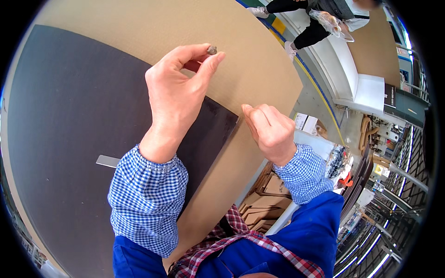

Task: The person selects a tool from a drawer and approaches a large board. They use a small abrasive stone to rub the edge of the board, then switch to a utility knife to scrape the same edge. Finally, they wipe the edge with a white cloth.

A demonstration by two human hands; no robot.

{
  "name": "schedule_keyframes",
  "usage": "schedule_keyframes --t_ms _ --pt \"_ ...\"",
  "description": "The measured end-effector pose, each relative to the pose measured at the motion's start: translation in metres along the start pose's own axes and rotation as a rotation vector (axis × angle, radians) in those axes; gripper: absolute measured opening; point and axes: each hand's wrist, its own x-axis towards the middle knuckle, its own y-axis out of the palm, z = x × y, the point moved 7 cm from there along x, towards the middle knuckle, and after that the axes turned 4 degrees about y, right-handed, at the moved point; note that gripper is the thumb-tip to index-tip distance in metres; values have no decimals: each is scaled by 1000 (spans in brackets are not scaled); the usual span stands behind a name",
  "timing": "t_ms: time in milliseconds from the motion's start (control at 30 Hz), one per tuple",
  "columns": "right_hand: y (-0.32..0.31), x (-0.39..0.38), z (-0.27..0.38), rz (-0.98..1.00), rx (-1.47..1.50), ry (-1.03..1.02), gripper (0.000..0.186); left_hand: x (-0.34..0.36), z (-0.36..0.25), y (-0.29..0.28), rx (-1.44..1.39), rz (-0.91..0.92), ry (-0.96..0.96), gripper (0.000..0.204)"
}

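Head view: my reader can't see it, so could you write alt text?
A left hand pinches a small grey lump; the right hand, fingers curled, is near the corner of a dark panel on tan board. Another person is partly visible at top right.

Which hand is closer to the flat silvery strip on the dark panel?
Left. The left hand is up and right of the strip, its checked sleeve beside the strip's end in view; the right hand is farther right, past the dark panel.
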Motion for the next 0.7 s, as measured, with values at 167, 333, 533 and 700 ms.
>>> schedule_keyframes --t_ms 167,333,533,700 --pt "-1 -6 14 -47 3 -18 18 0 0 0 -14 -7 14 21" --pt "10 -9 -26 -45 447 426 7 0 2 3 -19 12 -12 22" --pt "35 -27 -30 31 959 647 19 0 3 2 -6 4 -17 21" --pt "38 -38 -36 24 897 584 26 0 1 2 10 13 20 21"
